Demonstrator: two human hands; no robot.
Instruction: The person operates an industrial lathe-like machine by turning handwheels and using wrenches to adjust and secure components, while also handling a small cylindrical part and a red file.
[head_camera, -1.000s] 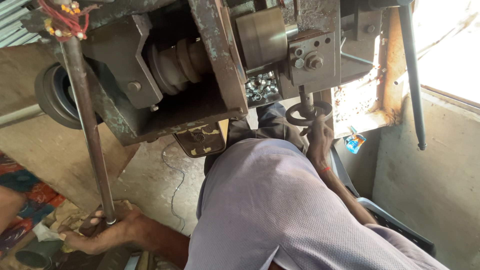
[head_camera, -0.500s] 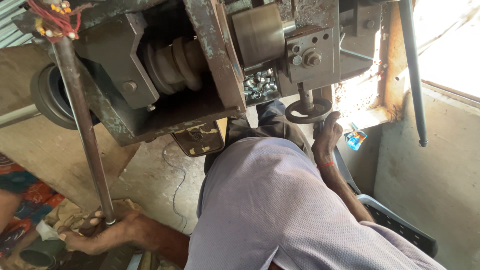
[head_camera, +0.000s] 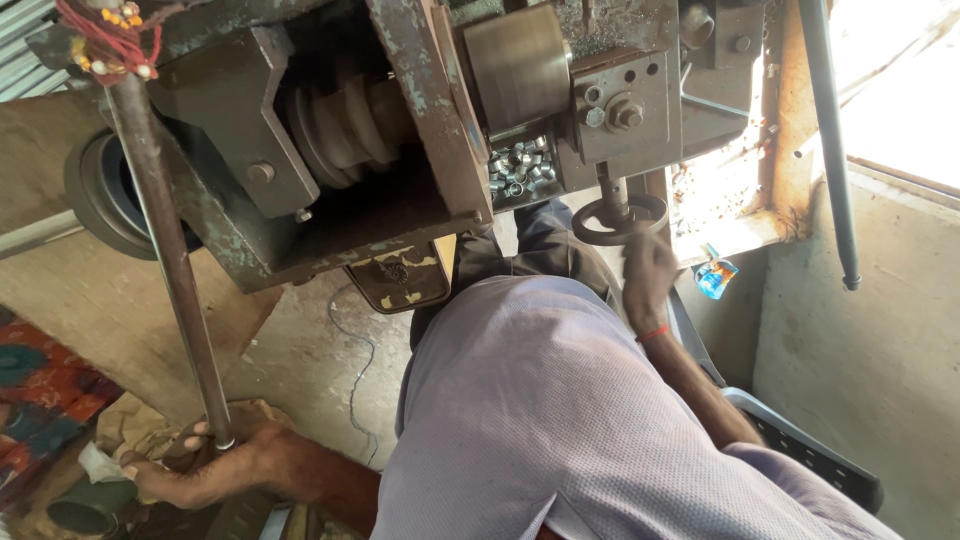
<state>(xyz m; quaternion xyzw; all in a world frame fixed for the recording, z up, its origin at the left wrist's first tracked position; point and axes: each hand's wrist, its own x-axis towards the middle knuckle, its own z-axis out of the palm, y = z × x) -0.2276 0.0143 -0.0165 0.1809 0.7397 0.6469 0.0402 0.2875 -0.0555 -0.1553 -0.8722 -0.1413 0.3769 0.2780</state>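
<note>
At the lower left, the left hand (head_camera: 215, 465) is clamped around the bottom end of a long steel rod (head_camera: 165, 250) that slants up to the worn metal machine (head_camera: 400, 130). A tray of small metal rings (head_camera: 520, 168) sits mid-machine. Further right, the right hand (head_camera: 648, 270), fingers loosely curled and blurred, hangs just below the small black handwheel (head_camera: 620, 218); whether they touch cannot be told.

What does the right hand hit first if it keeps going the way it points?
Likely the small black handwheel: the right hand sits just below it, fingers aimed up at its rim. The hand is blurred and depth unclear.
</note>
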